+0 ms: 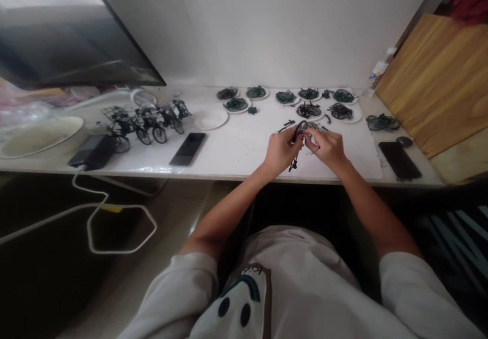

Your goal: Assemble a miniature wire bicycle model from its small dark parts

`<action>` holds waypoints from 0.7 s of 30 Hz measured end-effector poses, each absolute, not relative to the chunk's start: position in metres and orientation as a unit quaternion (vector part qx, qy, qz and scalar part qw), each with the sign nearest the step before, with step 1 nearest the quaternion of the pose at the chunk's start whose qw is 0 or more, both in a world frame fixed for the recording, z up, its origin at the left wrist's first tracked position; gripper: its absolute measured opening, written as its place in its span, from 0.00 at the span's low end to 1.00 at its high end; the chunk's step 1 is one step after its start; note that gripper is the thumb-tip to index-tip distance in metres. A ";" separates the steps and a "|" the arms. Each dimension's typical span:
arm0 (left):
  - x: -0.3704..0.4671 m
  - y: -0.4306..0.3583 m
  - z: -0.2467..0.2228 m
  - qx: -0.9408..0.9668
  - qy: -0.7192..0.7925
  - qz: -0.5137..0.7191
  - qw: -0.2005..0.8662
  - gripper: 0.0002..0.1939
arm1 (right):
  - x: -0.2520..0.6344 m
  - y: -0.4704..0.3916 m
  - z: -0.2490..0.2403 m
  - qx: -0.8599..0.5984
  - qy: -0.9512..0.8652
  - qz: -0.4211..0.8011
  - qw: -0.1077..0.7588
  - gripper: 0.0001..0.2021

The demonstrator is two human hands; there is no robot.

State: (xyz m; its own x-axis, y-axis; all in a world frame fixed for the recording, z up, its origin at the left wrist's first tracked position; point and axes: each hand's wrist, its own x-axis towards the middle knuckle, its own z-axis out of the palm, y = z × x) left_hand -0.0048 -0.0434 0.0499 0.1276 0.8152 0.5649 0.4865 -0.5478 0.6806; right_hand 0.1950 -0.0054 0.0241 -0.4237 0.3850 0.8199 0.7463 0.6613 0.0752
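Near the front of the white table, my left hand (282, 150) is closed around a small dark wheel (300, 129), its fingers at the wheel's edge. My right hand (327, 147) meets it from the right, fingertips pinched at the wheel's side; what they pinch is too small to make out. A thin dark part (293, 164) shows just below the hands. Behind them lie loose black pieces (286, 124) and paper plates with heaps of dark parts, such as one heap (308, 109) and another (340, 111).
Several assembled miniature bicycles (148, 120) stand at the left, near a bare plate (211, 119), a phone (188, 149) and a black adapter (93, 152). A monitor (76, 34) overhangs the back left. Another phone (399, 160) and a mouse (404, 141) lie at the right.
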 end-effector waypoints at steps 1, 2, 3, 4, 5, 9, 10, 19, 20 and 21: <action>-0.005 -0.043 0.050 0.731 0.447 0.488 0.167 0.08 | 0.194 -0.006 0.024 -0.349 -0.812 -0.219 0.412 0.09; -0.005 -0.043 0.050 0.730 0.449 0.487 0.166 0.08 | 0.193 -0.006 0.024 -0.350 -0.812 -0.218 0.413 0.10; -0.005 -0.043 0.050 0.730 0.451 0.487 0.164 0.08 | 0.193 -0.006 0.025 -0.351 -0.812 -0.216 0.413 0.10; -0.005 -0.043 0.049 0.731 0.451 0.486 0.162 0.08 | 0.193 -0.007 0.025 -0.350 -0.814 -0.213 0.412 0.10; -0.005 -0.043 0.049 0.732 0.452 0.485 0.160 0.08 | 0.194 -0.007 0.026 -0.348 -0.816 -0.206 0.412 0.11; -0.005 -0.043 0.046 0.733 0.450 0.486 0.157 0.11 | 0.193 -0.008 0.027 -0.358 -0.811 -0.173 0.429 0.13; -0.005 -0.044 0.045 0.732 0.450 0.487 0.154 0.13 | 0.192 -0.008 0.026 -0.368 -0.806 -0.166 0.432 0.14; -0.003 -0.040 0.037 0.731 0.478 0.468 0.130 0.22 | 0.178 -0.011 0.017 -0.415 -0.773 -0.142 0.458 0.16; -0.003 -0.040 0.036 0.732 0.478 0.468 0.132 0.23 | 0.178 -0.011 0.017 -0.415 -0.771 -0.147 0.460 0.16; -0.002 -0.039 0.036 0.732 0.474 0.471 0.134 0.23 | 0.177 -0.011 0.016 -0.414 -0.769 -0.151 0.464 0.16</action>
